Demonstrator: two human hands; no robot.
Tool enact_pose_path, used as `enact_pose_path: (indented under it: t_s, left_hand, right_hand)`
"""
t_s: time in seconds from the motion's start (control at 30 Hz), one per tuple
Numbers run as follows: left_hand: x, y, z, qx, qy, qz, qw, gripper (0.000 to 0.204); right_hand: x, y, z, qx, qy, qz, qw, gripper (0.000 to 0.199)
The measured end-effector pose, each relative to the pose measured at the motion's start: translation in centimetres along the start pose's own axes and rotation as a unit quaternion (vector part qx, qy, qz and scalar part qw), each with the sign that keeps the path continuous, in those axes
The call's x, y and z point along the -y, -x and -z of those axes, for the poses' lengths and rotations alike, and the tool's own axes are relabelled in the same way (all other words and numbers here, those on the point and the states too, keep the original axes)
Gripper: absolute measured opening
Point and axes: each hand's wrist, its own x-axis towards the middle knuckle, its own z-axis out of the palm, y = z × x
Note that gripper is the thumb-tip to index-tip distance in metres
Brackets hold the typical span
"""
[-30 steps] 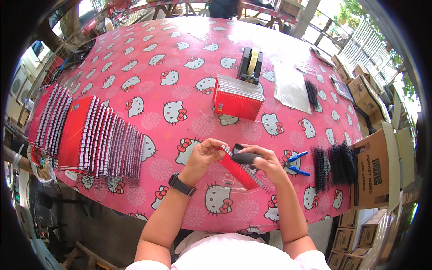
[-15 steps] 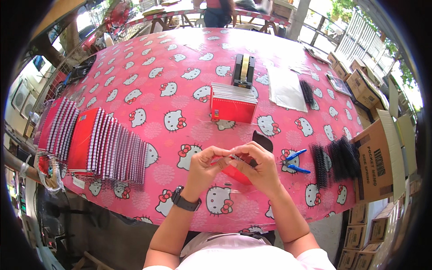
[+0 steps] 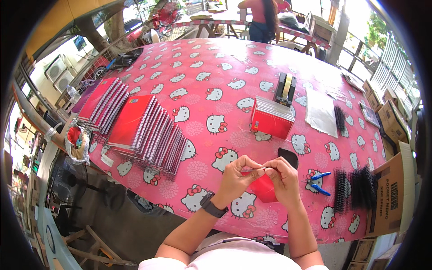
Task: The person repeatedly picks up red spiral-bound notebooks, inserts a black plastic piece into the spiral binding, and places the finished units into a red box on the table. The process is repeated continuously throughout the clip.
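Right in front of me a small red notebook [image 3: 264, 189] is held at its upper edge by both hands. My left hand [image 3: 242, 175] is closed in a pinch, thumb against fingertips, at that edge's left part. Closed the same way, my right hand [image 3: 283, 181] covers the right part, its fingertips nearly touching the left ones. The fingers hide most of the binding edge. A black object [image 3: 288, 157] lies just beyond my right hand. Blue-handled pliers [image 3: 318, 182] rest open to the right, beside black spiral binding coils [image 3: 355, 189].
Stacked spiral notebooks [image 3: 146, 130] stand at left. Ahead are a stack of red notebooks [image 3: 272, 118], a tape dispenser [image 3: 285, 89] and a white sheet [image 3: 320, 112]. Cardboard boxes [image 3: 390, 193] line the right edge. A fan [image 3: 69, 180] stands below left; a person [image 3: 262, 20] is beyond the table.
My view has turned left, so the table's things sit farther right in it. My hands stay pinched at the notebook's upper edge, fingertips now closer together.
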Motion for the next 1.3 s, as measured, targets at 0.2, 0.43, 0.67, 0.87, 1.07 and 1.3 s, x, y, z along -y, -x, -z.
enact_pose_path:
  t_s: [0.2,0.43,0.67,0.87,1.07,1.3]
  left_hand:
    - [0.5,0.5,0.2,-0.009,0.049,0.03,0.998,0.028]
    - [-2.3,0.4,1.1,-0.015,-0.09,-0.019,0.996,0.013]
    - [-13.3,-0.8,11.5,-0.457,-0.131,-0.304,0.826,0.024]
    - [-13.5,0.7,18.3,-0.504,-0.493,-0.089,0.704,0.033]
    - [-13.8,0.7,19.7,-0.341,-0.679,-0.23,0.609,0.029]
    - [-13.1,1.1,20.2,-0.387,-0.548,-0.133,0.729,0.029]
  right_hand:
    - [0.0,0.3,-1.2,-0.009,0.004,0.052,0.999,0.011]
    - [-0.1,0.1,0.3,0.037,-0.014,0.033,0.999,0.039]
    - [-4.4,0.7,5.9,-0.099,0.053,-0.054,0.992,0.04]
    - [-6.8,1.8,5.9,-0.043,0.136,-0.073,0.987,0.031]
    - [-8.3,2.2,4.2,0.007,0.204,-0.041,0.978,0.04]
    - [-8.6,2.5,3.6,0.027,0.237,-0.063,0.969,0.045]
